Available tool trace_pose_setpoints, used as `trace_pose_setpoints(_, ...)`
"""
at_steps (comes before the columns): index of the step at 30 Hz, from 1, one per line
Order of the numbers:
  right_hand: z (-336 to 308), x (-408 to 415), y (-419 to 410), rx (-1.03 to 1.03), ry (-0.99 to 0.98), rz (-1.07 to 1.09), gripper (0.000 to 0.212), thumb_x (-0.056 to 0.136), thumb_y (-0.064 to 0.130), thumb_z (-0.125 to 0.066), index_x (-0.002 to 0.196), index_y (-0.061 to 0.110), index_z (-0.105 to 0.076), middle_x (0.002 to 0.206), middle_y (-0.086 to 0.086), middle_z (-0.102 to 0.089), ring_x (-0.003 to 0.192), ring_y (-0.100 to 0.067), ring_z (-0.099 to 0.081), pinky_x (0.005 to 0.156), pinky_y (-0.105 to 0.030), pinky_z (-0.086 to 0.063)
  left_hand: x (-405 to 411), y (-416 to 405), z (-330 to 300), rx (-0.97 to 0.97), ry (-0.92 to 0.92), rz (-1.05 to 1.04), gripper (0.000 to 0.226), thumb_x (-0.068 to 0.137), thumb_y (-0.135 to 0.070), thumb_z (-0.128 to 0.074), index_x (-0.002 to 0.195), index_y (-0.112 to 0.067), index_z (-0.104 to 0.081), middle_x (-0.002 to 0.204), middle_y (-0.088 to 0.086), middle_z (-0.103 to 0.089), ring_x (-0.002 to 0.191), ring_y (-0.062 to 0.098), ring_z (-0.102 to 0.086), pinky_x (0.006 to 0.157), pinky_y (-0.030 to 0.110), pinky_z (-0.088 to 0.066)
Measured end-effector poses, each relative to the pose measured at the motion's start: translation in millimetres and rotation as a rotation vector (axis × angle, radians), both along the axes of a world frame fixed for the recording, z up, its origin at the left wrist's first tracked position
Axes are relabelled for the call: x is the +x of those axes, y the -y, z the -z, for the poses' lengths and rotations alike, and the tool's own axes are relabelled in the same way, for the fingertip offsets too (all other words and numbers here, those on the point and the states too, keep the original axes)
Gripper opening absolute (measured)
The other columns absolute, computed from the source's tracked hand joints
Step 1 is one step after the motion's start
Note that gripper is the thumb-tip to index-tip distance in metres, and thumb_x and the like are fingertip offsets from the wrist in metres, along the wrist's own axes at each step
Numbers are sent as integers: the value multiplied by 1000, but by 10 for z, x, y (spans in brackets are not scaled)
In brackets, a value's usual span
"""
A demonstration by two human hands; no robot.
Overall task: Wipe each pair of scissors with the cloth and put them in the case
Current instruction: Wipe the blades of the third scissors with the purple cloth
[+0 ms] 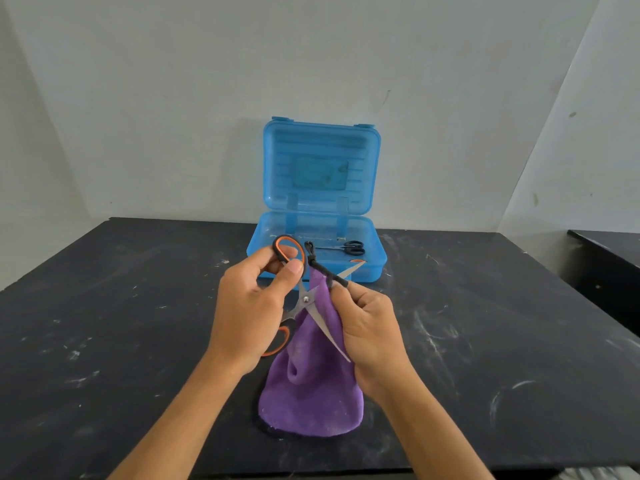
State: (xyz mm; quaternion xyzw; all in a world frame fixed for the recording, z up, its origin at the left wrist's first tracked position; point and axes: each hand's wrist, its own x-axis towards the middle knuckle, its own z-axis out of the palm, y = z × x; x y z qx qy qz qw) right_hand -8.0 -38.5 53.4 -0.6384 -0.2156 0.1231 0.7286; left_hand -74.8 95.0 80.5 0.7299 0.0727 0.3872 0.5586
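Note:
My left hand (pixel 251 306) grips the orange-and-black scissors (pixel 306 299) by the upper handle loop, with the blades spread wide apart. My right hand (pixel 370 327) holds the purple cloth (pixel 311 386) bunched around one blade; the cloth hangs down to the table, and its black hanging loop sticks up by my fingertips. Behind my hands the blue plastic case (pixel 375 271) stands with its lid up. A small pair of black-handled scissors (pixel 349 247) lies inside its bottom tray, and an orange handle edge shows near the tray's front wall.
The black table (pixel 104 323) is scuffed with white marks and ends at a grey wall behind the case. A second dark surface (pixel 609 251) sits at the right, apart from the table.

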Motion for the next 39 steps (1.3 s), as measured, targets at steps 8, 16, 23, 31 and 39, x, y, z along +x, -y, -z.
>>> trace_pose_setpoints(8, 20, -8, 28, -7, 0, -128, 10, 88, 32, -77, 88, 23, -81, 93, -12, -82, 89, -31, -78, 88, -45, -65, -3, -16, -4, 41, -2, -30, 14, 89, -36, -63, 91, -27, -74, 84, -1, -73, 83, 25, -67, 81, 51, -56)
trace_pose_setpoints(16, 51, -22, -36, -10, -6, 22, 45, 108, 29, -57, 76, -1, -69, 73, -24, -67, 70, -26, -57, 66, -42, -50, -8, -46, 58, 61, -10, -47, 14, 90, -38, -63, 89, -28, -73, 77, -4, -71, 55, 7, -53, 55, 33, -44)
trace_pose_setpoints(23, 63, -33, 20, -9, 18, -174, 17, 94, 35, -74, 84, 23, -79, 94, -15, -80, 86, -28, -75, 86, -46, -63, -26, -49, 48, 100, -12, -88, 14, 93, -31, -64, 91, -21, -73, 80, -5, -72, 80, 16, -67, 77, 44, -58)
trace_pose_setpoints(31, 73, -88, -22, -27, 47, -53, 36, 99, 39, -68, 85, 6, -75, 87, -27, -71, 76, -29, -64, 73, -49, -56, -60, -48, 34, 132, -14, -25, 11, 97, -26, -65, 97, -18, -73, 83, -3, -74, 75, 18, -68, 70, 34, -59)
trace_pose_setpoints(39, 120, -157, -23, 10, -13, 3, 39, 103, 31, -67, 67, 22, -77, 71, -14, -74, 65, -18, -68, 62, -31, -56, -87, -94, 75, 184, -35, -36, 7, 95, -25, -67, 99, -26, -73, 80, -12, -72, 63, 3, -61, 60, 21, -49)
